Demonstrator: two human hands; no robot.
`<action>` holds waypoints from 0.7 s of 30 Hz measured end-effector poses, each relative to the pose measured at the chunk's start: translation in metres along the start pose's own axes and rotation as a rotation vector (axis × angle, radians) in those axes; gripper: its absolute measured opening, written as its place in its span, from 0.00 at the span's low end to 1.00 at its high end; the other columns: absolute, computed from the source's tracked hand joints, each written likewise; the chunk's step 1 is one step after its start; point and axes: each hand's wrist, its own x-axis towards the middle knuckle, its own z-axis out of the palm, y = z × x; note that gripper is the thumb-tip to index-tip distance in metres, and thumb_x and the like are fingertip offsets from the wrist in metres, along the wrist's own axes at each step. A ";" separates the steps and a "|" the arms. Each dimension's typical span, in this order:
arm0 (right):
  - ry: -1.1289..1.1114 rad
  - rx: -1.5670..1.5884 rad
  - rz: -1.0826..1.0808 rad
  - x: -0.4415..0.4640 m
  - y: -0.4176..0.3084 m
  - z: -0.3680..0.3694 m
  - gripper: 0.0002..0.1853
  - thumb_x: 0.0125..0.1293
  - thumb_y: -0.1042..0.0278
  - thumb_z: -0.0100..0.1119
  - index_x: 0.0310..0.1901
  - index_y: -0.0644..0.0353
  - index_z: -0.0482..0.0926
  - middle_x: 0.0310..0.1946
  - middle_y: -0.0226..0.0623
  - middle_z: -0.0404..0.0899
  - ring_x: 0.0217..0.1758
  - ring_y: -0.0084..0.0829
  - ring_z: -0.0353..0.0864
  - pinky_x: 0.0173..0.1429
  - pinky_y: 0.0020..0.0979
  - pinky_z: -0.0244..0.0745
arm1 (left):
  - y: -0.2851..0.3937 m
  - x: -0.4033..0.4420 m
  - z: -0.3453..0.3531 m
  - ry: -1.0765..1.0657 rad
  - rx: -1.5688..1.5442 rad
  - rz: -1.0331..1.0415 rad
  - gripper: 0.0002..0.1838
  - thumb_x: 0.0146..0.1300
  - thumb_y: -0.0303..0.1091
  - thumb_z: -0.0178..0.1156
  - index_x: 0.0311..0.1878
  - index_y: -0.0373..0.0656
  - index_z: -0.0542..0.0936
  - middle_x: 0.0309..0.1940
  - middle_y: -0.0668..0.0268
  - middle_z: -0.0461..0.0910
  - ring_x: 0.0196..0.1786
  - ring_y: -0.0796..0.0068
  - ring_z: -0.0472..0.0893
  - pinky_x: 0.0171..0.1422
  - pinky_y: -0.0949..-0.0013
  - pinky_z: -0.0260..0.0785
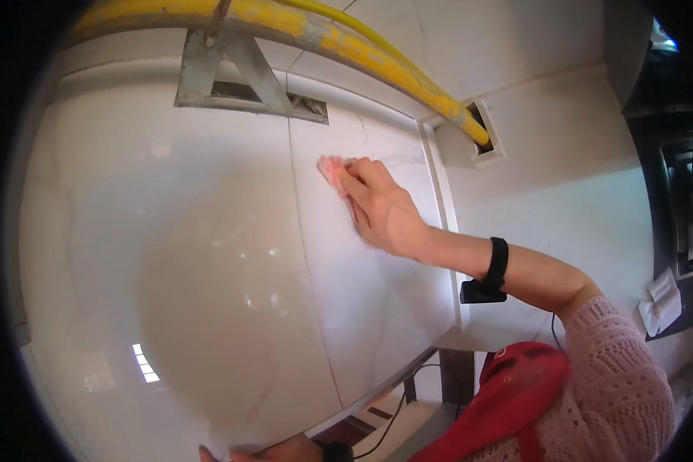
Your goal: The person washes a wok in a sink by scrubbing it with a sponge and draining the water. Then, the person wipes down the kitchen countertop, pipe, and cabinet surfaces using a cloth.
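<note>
your pink cloth is on the shiny white slab, just right of its seam, bunched in your right hand, fingers closed round it. flatter, even pressure would probably serve better there; take care near the metal bracket under the yellow pipe. your left hand is at the slab's near edge, mostly cut off; i can't tell its grip.
</note>
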 end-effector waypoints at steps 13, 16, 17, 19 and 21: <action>-0.024 -0.063 -0.012 0.003 0.014 -0.004 0.21 0.63 0.80 0.55 0.58 0.67 0.73 0.51 0.51 0.74 0.52 0.50 0.76 0.55 0.43 0.77 | 0.012 0.010 -0.004 0.012 0.012 0.201 0.16 0.74 0.47 0.56 0.53 0.47 0.71 0.67 0.53 0.68 0.73 0.45 0.63 0.81 0.33 0.43; -0.183 0.045 0.452 0.036 0.063 -0.015 0.15 0.62 0.81 0.56 0.51 0.69 0.77 0.45 0.52 0.72 0.46 0.53 0.78 0.51 0.44 0.78 | 0.001 0.005 -0.001 0.048 -0.030 0.216 0.17 0.73 0.48 0.56 0.53 0.46 0.71 0.67 0.52 0.68 0.72 0.45 0.64 0.81 0.32 0.43; -0.105 -0.069 0.306 0.033 0.068 -0.008 0.15 0.62 0.81 0.56 0.51 0.69 0.77 0.45 0.52 0.72 0.47 0.53 0.79 0.51 0.44 0.78 | -0.002 0.005 -0.002 0.048 -0.034 0.207 0.18 0.73 0.49 0.57 0.53 0.46 0.70 0.67 0.51 0.68 0.72 0.45 0.64 0.81 0.32 0.43; 0.061 -0.307 0.007 0.033 0.070 0.000 0.15 0.62 0.81 0.55 0.52 0.70 0.76 0.46 0.52 0.73 0.49 0.52 0.80 0.52 0.43 0.79 | 0.005 0.010 0.002 0.043 -0.009 0.223 0.20 0.71 0.51 0.58 0.52 0.45 0.70 0.66 0.51 0.68 0.72 0.45 0.64 0.81 0.31 0.43; 0.071 -0.125 -0.015 0.017 0.027 -0.003 0.16 0.64 0.79 0.54 0.54 0.70 0.76 0.49 0.52 0.74 0.50 0.52 0.79 0.52 0.42 0.80 | 0.018 0.014 -0.003 0.009 0.045 0.247 0.22 0.69 0.53 0.60 0.52 0.45 0.70 0.66 0.50 0.68 0.72 0.45 0.64 0.80 0.30 0.44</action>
